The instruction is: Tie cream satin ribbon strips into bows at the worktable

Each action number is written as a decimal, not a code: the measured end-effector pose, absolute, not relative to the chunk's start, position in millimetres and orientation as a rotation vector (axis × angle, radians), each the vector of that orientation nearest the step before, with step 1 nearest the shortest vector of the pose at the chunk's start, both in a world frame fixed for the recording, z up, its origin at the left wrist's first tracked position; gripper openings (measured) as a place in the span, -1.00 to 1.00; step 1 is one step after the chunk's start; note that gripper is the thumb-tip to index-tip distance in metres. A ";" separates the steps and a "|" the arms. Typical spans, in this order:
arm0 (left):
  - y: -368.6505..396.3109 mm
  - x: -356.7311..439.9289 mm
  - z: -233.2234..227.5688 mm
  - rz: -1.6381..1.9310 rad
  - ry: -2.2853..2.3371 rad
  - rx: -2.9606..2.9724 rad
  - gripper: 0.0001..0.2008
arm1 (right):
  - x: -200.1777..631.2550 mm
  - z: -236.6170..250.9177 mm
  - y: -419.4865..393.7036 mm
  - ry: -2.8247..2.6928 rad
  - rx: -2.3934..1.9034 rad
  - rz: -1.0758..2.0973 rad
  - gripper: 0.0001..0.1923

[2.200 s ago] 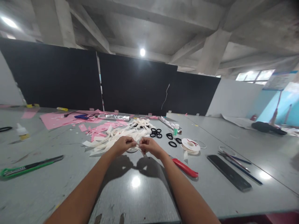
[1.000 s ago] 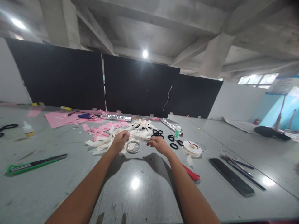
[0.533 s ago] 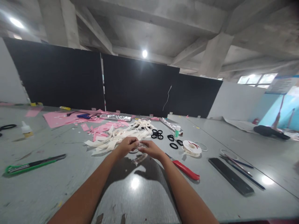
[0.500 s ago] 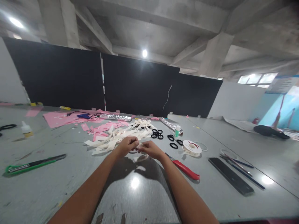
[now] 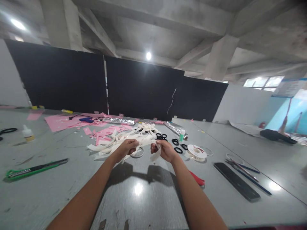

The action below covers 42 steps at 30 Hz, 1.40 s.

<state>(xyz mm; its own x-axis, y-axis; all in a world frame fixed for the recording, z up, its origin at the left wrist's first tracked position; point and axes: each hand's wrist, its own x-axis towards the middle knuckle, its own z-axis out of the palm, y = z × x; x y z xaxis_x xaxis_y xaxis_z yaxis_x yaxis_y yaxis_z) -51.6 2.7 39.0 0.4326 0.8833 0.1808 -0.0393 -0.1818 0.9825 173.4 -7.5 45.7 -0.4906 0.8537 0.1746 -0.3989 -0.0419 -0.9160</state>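
A cream ribbon strip [image 5: 147,142] is stretched level between my two hands, just above the table. My left hand [image 5: 125,150] is closed, pinching one end of it. On the other side my right hand [image 5: 166,150] pinches the strip, and a loose tail hangs below those fingers. Beneath my left fingertips is a white ring [image 5: 137,156]; whether it touches the hand or rests on the table I cannot tell. Behind the hands lies a loose heap of cream strips [image 5: 109,147]. The red-handled tool [image 5: 198,179] is mostly hidden by my right forearm.
Right of my hands are black rings [image 5: 178,150], a ribbon spool [image 5: 197,151], a green-and-white glue stick [image 5: 182,135] and a dark flat slab [image 5: 236,181]. A green cutter [image 5: 37,169] and a small glue bottle [image 5: 28,133] lie left. Pink scraps [image 5: 69,122] lie behind, before black panels [image 5: 144,86].
My hands have moved apart from a close pinch, drawing the ribbon strip out between them. The white ring now shows clearly below the left hand, and the right forearm covers more of the red-handled tool.
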 end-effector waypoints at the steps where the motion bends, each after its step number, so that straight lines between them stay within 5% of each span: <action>1: 1.6 -52.6 39.9 1.010 0.763 1.504 -0.61 | 175.5 46.5 -7.4 -1.277 -0.504 1.703 -0.80; 17: -6.2 -51.3 45.8 1.047 0.612 1.311 -0.67 | 160.6 41.2 -18.6 -1.603 -0.480 1.829 -0.69; 30: -5.5 -33.1 37.1 1.158 0.416 0.563 -0.78 | 140.7 44.8 -17.2 -0.884 -0.405 1.681 -0.76; 42: -2.9 -33.9 34.0 1.312 0.225 0.368 -0.84 | 132.3 35.5 -8.4 -0.932 -0.628 1.465 -0.79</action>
